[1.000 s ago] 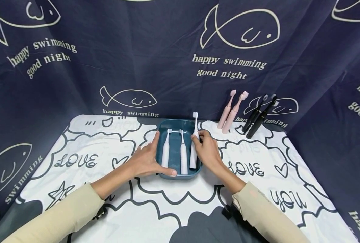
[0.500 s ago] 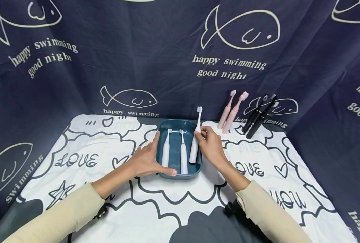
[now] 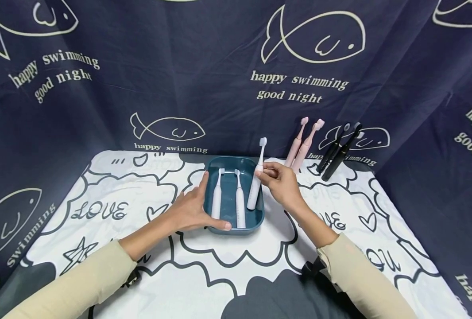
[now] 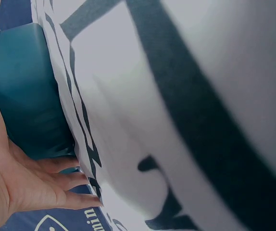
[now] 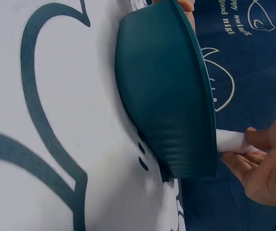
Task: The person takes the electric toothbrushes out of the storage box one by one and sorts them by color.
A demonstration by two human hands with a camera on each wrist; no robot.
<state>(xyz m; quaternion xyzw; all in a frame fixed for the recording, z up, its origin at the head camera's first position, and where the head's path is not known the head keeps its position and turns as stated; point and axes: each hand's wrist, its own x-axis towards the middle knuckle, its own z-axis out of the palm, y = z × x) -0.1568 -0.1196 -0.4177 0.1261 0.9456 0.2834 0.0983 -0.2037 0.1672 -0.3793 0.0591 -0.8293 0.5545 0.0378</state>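
A blue-green plastic bin (image 3: 228,197) lies on the table with two white electric toothbrushes in it, one on the left (image 3: 216,201) and one near the middle (image 3: 240,210). My left hand (image 3: 190,210) steadies the bin's near left corner, thumb along the front rim and straight fingers spread beside the wall (image 4: 27,91). Between thumb and fingertips, my right hand (image 3: 281,186) pinches a third white electric toothbrush (image 3: 254,192) by its upper handle. That brush tilts with its head up, past the back rim, and its base overlaps the bin's right side.
Two pink electric toothbrushes (image 3: 303,150) lean on the fish-print backdrop (image 3: 220,88) behind my right hand. Two black ones (image 3: 335,159) lean farther right. A white cloth with dark drawings (image 3: 236,257) covers the table.
My right hand has raised the toothbrush and shifted slightly right and away, tilting it more; its base has moved up from the bin's near right corner. The left hand and bin stay put.
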